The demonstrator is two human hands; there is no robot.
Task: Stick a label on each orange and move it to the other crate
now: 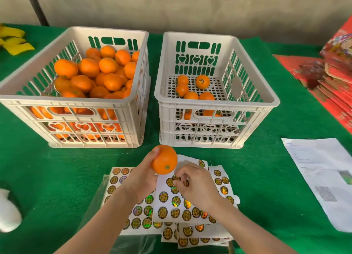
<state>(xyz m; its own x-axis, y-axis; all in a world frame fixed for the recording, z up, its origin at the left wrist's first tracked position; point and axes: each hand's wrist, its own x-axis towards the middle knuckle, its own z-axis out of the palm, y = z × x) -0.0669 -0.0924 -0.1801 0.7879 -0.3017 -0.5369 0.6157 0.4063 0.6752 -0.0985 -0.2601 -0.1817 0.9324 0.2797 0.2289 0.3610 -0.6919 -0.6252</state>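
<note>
My left hand (142,179) grips an orange (164,159) above the label sheets (171,204), which carry several round gold holographic stickers. Just right of it, my right hand (196,183) pinches one label (176,178) at the sheet's upper part. The left white crate (22,99) is heaped with unlabelled oranges (97,72). The right white crate (266,101) holds several oranges (192,89); one shows a sticker on top.
A green felt cloth (66,173) covers the table. A printed paper (323,177) lies at the right, red cartons (335,78) at the far right, a yellow item (15,42) at the far left, and a white object (7,211) near the left edge.
</note>
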